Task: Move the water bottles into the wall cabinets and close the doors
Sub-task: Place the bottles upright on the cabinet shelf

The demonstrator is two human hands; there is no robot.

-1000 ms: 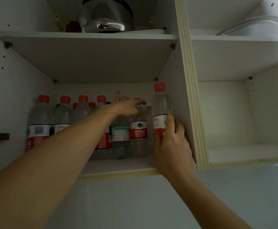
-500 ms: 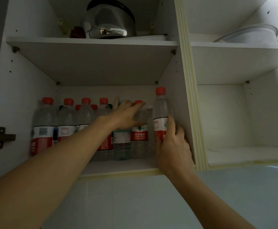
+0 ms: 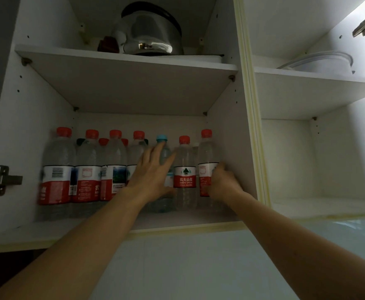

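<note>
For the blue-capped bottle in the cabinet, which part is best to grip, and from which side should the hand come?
Grip the blue-capped bottle at its neck and shoulder, probably coming from the front, above the left hand. It stands upright with red-capped bottles close on both sides, so its body offers little room for fingers, while the top stands free.

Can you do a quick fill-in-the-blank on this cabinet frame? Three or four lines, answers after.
1. Among the red caps, one bottle by the left hand has a ____ cap.
2. The right hand grips the ____ bottle in the front row.
3. The steel kettle sits on the ____ shelf of the left cabinet.
4. The lower shelf of the right cabinet holds ____ bottles.

Missing words: blue; rightmost; upper; no
</note>
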